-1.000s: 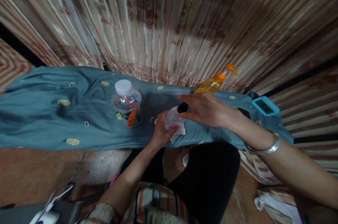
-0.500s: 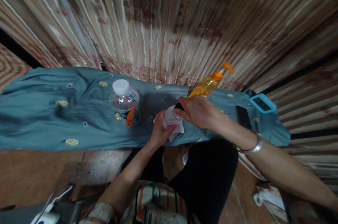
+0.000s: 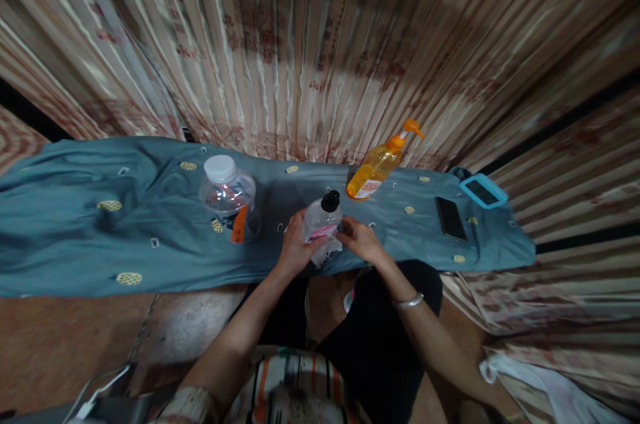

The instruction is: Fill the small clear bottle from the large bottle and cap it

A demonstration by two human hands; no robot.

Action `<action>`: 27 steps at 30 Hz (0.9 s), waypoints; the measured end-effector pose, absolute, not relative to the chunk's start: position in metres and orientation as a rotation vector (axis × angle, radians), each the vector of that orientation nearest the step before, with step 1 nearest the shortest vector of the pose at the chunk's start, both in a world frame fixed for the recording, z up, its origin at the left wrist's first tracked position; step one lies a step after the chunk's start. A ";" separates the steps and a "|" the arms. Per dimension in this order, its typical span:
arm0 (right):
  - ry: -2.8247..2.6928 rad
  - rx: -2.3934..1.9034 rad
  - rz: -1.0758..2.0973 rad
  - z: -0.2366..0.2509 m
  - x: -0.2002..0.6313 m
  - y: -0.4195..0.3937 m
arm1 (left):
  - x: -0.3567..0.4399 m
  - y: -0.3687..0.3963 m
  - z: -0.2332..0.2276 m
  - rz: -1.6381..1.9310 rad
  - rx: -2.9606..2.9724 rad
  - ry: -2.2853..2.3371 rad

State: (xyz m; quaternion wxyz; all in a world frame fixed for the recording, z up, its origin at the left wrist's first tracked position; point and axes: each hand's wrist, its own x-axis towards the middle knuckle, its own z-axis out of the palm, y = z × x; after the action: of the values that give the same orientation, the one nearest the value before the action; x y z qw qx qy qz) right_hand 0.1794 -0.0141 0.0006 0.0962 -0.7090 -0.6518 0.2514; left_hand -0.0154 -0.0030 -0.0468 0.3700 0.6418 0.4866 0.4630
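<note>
Label: we see a pink band on the small clear bottle (image 3: 321, 219), words too small to read | Look: black cap, upright on the blue cloth (image 3: 75, 224) | Hands: our left hand (image 3: 296, 247) wraps it; our right hand (image 3: 361, 239) seems curled beside it, touching | Others: big clear jar (image 3: 229, 199) at 9 o'clock, orange pump bottle (image 3: 379, 164) at 2 o'clock.

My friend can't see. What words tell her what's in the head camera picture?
Two hands hold a small clear bottle with a black cap upright over a blue-green cloth: the left hand presses a white tissue against it, the right hand touches its side. Nearby stand a big clear jar and an orange pump bottle.
</note>
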 end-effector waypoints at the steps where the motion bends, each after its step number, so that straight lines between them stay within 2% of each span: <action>1: -1.914 -2.107 0.777 -0.011 0.176 -0.014 | -0.015 -0.003 -0.045 1.179 1.624 1.236; 10: -1.695 -2.011 1.007 -0.043 0.171 -0.001 | -0.014 -0.004 -0.036 1.185 1.479 1.199; 17: -1.247 -1.807 1.123 -0.057 0.192 -0.013 | -0.020 -0.003 -0.035 1.218 1.461 1.167; 22: -0.967 -1.550 1.177 -0.044 0.201 -0.021 | -0.017 -0.004 -0.036 1.211 1.500 1.190; 27: -0.964 -1.315 1.119 -0.011 0.183 -0.039 | -0.011 -0.007 -0.035 1.188 1.534 1.172</action>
State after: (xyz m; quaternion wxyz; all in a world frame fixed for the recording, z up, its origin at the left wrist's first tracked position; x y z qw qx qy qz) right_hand 0.1826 -0.0389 -0.0112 0.5497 -0.5554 -0.4074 0.4726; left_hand -0.0109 -0.0070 -0.0354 0.4236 0.6131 0.4682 0.4748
